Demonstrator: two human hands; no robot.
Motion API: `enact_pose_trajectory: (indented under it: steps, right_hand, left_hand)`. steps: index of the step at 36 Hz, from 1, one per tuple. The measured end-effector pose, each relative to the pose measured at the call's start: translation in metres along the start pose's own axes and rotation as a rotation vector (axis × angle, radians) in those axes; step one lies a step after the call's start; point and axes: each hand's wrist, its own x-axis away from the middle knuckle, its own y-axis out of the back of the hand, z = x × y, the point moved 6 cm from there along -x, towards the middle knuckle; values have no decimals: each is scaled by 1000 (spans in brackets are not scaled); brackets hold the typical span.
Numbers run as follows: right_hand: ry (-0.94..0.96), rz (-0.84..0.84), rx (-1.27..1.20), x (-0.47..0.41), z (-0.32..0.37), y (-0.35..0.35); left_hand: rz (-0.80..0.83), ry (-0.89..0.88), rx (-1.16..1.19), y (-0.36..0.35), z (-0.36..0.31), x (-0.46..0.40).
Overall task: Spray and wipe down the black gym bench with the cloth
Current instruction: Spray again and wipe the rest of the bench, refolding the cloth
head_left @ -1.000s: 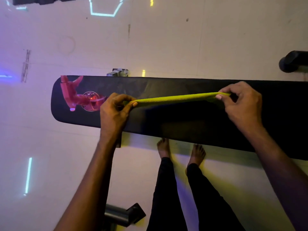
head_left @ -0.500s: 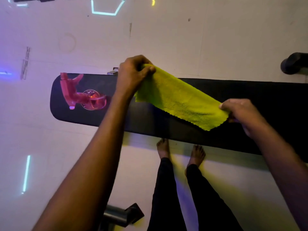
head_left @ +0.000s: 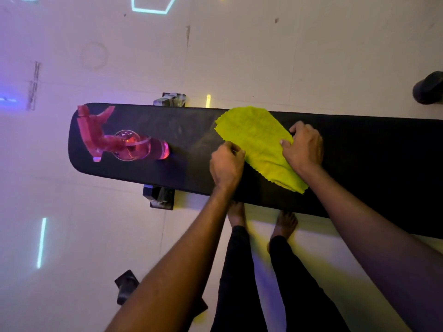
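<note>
The long black gym bench point(head_left: 359, 149) runs across the view from left to right. A yellow-green cloth point(head_left: 254, 137) lies folded flat on its pad near the middle. My left hand point(head_left: 226, 166) pinches the cloth's near-left edge with curled fingers. My right hand point(head_left: 303, 146) presses down on the cloth's right side, fingers bent over its edge. A pink spray bottle point(head_left: 112, 140) stands upright on the bench's left end, a hand's width or more from my left hand.
Pale floor tiles surround the bench, with coloured light strips reflected in them. My bare feet point(head_left: 261, 218) stand at the bench's near edge. Bench legs point(head_left: 159, 196) show below and behind the pad. A dark object point(head_left: 429, 87) sits at the far right, another dark metal piece point(head_left: 127, 286) near my left forearm.
The cloth, held stretched in the air between both hands, has been folded and laid down on the bench. My left hand came back toward me and both hands now rest on the cloth.
</note>
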Motion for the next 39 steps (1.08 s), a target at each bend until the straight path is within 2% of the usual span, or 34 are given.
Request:
enact_pose_trajectory:
  steps: [7,11,17,24,28,35,39]
  right_hand:
    - [-64,103,-104,-20,1,-2]
    - [-90,199,-252,-25,-6,6]
    - [-89,237,-455,-10,-2,28]
    - [-110,325,-721,26,7,56]
    - [-124,314,-793,40,4,71]
    - [-117,202,-810,51,-12,102]
    - [-41,219,-798,61,-11,116]
  left_hand:
    - [-20,-11,42,-24,8,25]
    - [-5,-9,60,-31,10,30]
    - [-30,208,399,-39,16,39]
    - [162,390,831,-65,-1,45]
    - [299,464,1030,-72,-19,53]
    - [411,404,1130,-66,-30,66]
    - [454,418,1103,-58,-37,77]
